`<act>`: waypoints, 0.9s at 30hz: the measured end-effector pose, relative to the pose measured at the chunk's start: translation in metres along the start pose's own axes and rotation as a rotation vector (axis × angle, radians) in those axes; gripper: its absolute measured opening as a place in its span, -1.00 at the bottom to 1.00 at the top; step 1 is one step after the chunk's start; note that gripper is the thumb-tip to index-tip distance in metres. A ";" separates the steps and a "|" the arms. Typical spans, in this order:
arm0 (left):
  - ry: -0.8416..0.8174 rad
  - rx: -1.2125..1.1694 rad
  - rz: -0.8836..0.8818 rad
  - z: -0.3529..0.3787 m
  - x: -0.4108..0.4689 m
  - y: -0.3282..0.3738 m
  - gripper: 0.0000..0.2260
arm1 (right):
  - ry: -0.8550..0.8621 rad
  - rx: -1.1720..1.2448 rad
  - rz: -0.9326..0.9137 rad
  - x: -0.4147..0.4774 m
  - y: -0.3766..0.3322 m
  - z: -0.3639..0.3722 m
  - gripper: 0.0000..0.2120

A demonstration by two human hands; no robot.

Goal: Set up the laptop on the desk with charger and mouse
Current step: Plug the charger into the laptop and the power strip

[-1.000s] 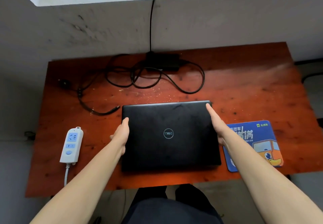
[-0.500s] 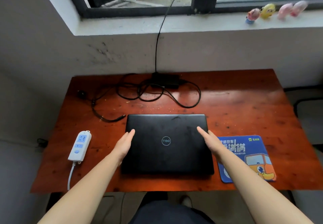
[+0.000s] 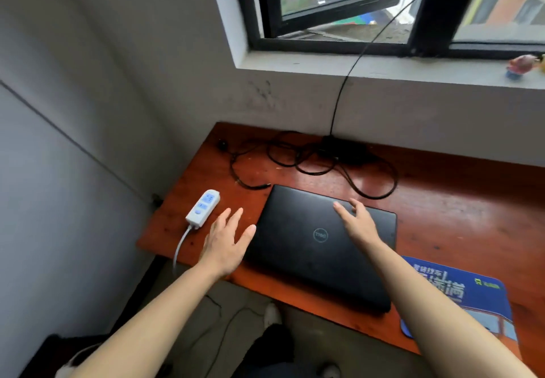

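Observation:
A closed black laptop (image 3: pixel 298 248) lies flat on the reddish wooden desk (image 3: pixel 460 206). My left hand (image 3: pixel 225 243) hovers open beside the laptop's left edge, fingers spread, holding nothing. My right hand (image 3: pixel 358 223) is open above the lid's far right part, fingers apart. The black charger brick (image 3: pixel 343 149) lies behind the laptop with its cable (image 3: pixel 371 183) in loose loops; the cable's plug tip (image 3: pixel 262 185) rests near the laptop's far left corner. A blue mouse pad (image 3: pixel 472 298) lies to the right. No mouse is in view.
A white power strip (image 3: pixel 203 208) with blue sockets sits at the desk's left edge, its cord hanging down. A black cord runs from the charger up to the window (image 3: pixel 348 6). A small figurine (image 3: pixel 520 66) stands on the sill. A grey wall is at left.
My head has turned left and up, showing the window and left wall. Both hands have come off the laptop's sides; the left one moved left toward the power strip, the right over the lid.

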State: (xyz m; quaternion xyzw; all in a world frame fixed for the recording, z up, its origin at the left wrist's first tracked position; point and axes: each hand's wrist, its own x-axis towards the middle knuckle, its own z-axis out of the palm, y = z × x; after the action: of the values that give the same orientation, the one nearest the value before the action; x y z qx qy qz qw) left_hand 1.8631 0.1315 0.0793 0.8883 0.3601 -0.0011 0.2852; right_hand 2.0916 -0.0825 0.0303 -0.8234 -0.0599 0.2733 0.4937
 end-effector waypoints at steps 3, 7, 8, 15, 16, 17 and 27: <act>0.008 0.061 -0.027 -0.008 -0.011 -0.018 -0.39 | -0.067 -0.054 -0.049 -0.007 -0.009 0.027 -0.31; 0.009 0.123 -0.073 -0.015 0.001 -0.034 -0.36 | -0.159 -0.155 -0.086 -0.007 -0.016 0.057 -0.31; -0.002 0.123 -0.088 -0.015 0.007 -0.037 -0.36 | -0.182 -0.185 -0.095 -0.004 -0.018 0.064 -0.30; -0.084 0.237 0.001 -0.001 0.081 -0.058 -0.39 | -0.192 -0.440 -0.106 0.035 -0.027 0.091 -0.19; -0.107 0.272 0.032 0.003 0.096 -0.061 -0.39 | -0.185 -0.516 -0.100 0.041 -0.028 0.094 -0.15; -0.129 0.291 0.057 0.007 0.112 -0.063 -0.38 | -0.179 -0.593 -0.092 0.047 -0.028 0.098 -0.12; -0.273 0.373 0.350 0.060 0.238 -0.069 -0.42 | -0.225 -0.863 0.021 0.074 -0.015 0.170 0.16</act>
State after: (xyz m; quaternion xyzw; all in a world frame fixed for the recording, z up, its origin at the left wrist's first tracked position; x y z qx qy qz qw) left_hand 2.0076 0.2934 -0.0559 0.9657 0.1533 -0.1375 0.1584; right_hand 2.0697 0.0853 -0.0476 -0.9197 -0.2135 0.3164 0.0923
